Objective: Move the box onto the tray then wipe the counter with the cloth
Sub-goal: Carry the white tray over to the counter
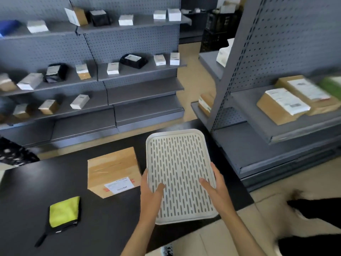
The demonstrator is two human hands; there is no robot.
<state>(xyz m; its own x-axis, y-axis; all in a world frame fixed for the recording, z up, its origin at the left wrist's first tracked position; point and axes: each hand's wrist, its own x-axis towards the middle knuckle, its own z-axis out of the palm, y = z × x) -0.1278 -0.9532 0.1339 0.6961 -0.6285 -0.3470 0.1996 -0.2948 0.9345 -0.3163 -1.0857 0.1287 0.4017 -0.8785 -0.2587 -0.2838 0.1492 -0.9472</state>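
Clearly two bare hands on one grey slotted tray (177,163), both at its near half. Left hand (150,193) at the left edge, thumb (159,188) lying on top of the slotted face, other fingers under the rim and out of view, so clamped on the tray. Right hand (215,189) at the right edge, thumb pressed on the top face in the same way, fingers wrapped round the rim, also clamped on the tray. Tray with its long side running away from the camera, far part over the black counter (55,182), near corner past the counter's front edge; whether resting on the counter or lifted a little, cannot tell.

Just beside the tray on the left, a brown cardboard box (112,169) flat on the counter, with a white label at its near side and clear tape across the top; box not on the tray, its right edge very near the tray's left rim, touching or not unclear. Further left and nearer to the camera, a folded yellow-green cloth (63,212) with a dark border, lying on the counter, well apart from both hands.

Behind the counter, grey pegboard shelves (129,43) with small white, brown and black packages. At the right, another grey shelf unit (286,115) with two brown labelled parcels.
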